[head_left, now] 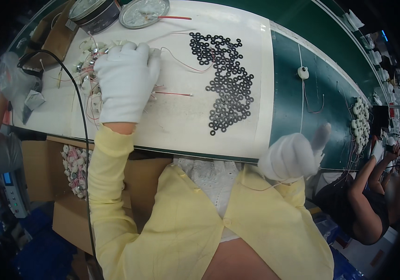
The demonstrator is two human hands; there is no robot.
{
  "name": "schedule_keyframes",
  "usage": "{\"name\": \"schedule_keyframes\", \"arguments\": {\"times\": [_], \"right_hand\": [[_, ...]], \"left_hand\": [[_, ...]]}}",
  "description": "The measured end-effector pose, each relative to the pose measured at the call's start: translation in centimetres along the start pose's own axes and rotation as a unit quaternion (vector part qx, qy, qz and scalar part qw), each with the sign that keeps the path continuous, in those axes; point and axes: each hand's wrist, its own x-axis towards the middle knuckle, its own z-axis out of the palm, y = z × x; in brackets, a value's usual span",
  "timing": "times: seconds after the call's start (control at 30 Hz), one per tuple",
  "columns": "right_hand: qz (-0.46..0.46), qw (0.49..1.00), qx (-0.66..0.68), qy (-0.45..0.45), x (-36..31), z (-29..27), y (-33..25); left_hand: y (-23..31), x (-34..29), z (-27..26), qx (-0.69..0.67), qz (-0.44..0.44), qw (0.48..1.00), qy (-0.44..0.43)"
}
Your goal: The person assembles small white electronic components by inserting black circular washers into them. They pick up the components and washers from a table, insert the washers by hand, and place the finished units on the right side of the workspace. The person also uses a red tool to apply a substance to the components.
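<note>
Left hand [126, 79]: white-gloved, laid palm-down with fingers curled over a heap of small white parts with red and yellow leads [88, 74] — whether anything is pinched cannot be told.
Right hand [294, 155]: white-gloved, closed in a loose fist at the near table edge, one finger raised; a thin wire [260, 188] is seen trailing below it.
Black rings [225, 79]: spread on the white mat [181, 116], right of the left hand.
Green belt [286, 102]: beyond the mat — one white part [303, 72] is carried on it.
</note>
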Motion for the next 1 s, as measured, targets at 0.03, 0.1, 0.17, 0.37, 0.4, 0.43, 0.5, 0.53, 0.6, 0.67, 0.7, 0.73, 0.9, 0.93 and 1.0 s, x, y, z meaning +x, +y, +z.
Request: {"name": "schedule_keyframes", "arguments": {"times": [0.03,0.1,0.17,0.37,0.4,0.43,0.5,0.53,0.6,0.67,0.7,0.73,0.9,0.93,1.0], "right_hand": [[0.013,1.000,0.002,0.016,-0.9,-0.1,-0.8],[0.040,0.998,0.008,0.049,-2.8,-0.5,-2.3],[0.035,0.971,-0.139,0.190,-3.7,0.0,-3.5],[0.130,0.607,-0.643,0.448,-1.1,1.3,-3.8],[0.150,0.553,-0.714,0.402,-0.8,0.6,-3.9],[0.167,0.495,-0.777,0.351,-0.7,-0.2,-4.0],[0.137,0.460,-0.834,0.271,-1.6,-1.7,-4.4],[0.137,0.452,-0.843,0.256,-1.7,-2.0,-4.5],[0.145,0.466,-0.835,0.256,-1.8,-2.1,-4.8],[0.159,0.508,-0.797,0.285,-1.9,-2.1,-5.1],[0.165,0.514,-0.796,0.273,-1.9,-2.0,-5.2],[0.172,0.521,-0.794,0.262,-1.7,-1.9,-5.4],[0.222,0.579,-0.729,0.289,-1.7,-1.2,-6.3],[0.222,0.590,-0.718,0.295,-1.9,-1.2,-6.5],[0.217,0.616,-0.694,0.304,-2.2,-1.1,-6.8]], "left_hand": [[-0.1,0.2,0.4,0.005,0.009,1.000,0.007],[0.0,0.6,0.9,0.016,0.027,0.999,0.022],[0.6,1.1,1.1,-0.012,0.036,0.999,0.021],[1.9,1.8,1.4,-0.025,0.079,0.996,0.012],[1.9,1.8,1.6,-0.015,0.095,0.995,0.018],[2.0,1.9,1.3,-0.029,0.099,0.994,0.027],[2.4,1.9,0.8,-0.057,0.103,0.992,0.043],[2.4,1.9,0.8,-0.071,0.098,0.992,0.031],[2.3,2.0,1.1,-0.099,0.087,0.991,0.008],[2.2,1.9,1.9,-0.134,0.065,0.989,0.004],[2.2,1.9,2.2,-0.153,0.055,0.987,0.002],[2.3,1.9,2.2,-0.162,0.034,0.986,0.000],[2.4,1.3,2.7,-0.105,-0.026,0.993,-0.056],[2.5,1.3,2.7,-0.110,-0.018,0.992,-0.053],[2.6,1.3,2.4,-0.118,-0.002,0.992,-0.047]]}}
